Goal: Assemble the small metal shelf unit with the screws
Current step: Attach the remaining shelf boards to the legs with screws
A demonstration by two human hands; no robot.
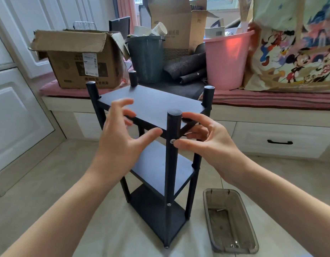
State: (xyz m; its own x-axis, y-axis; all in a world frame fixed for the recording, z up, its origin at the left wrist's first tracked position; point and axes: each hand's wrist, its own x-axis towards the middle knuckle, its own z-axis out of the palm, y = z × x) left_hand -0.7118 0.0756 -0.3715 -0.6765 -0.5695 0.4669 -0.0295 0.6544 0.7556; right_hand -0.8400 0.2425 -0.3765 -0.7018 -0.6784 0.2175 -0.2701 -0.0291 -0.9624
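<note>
Head view looks down on a black three-tier shelf unit [151,106] standing upright on the tiled floor at centre frame, with four round posts rising past its top board. Left hand [123,138] hovers over the near edge of the top board, fingers spread and loosely bent, gripping nothing; its fingertips are motion-blurred, so whether they touch the board is unclear. Right hand [206,138] sits just right of the nearest post [172,154], fingers relaxed and apart, with the thumb tip touching or nearly touching a silver screw [173,141] set in that post. A second screw [168,204] shows lower on the same post. At lower right of the frame a grey plastic tray [253,236] lies on the floor with small metal pieces in it.
</note>
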